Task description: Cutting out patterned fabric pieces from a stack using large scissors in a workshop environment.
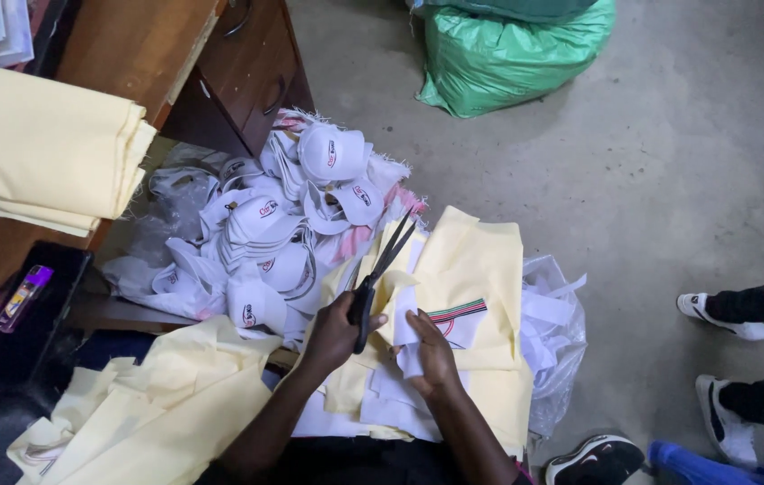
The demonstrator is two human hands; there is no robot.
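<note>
My left hand (335,330) grips the handles of black scissors (380,269), whose blades are parted and point up and to the right. My right hand (431,350) presses a small white cloth piece with red, green and black stripes (458,321) against pale yellow fabric (476,269) on my lap. White cut pieces (391,409) lie under the yellow fabric. More yellow fabric (166,400) is draped to my left.
A heap of white caps (274,229) lies on the floor ahead. Folded yellow cloth (36,148) rests on a wooden desk (238,63). A green sack (508,54) stands far back. Another person's feet in white shoes (728,319) stand at right, beside a clear plastic bag of scraps (557,346).
</note>
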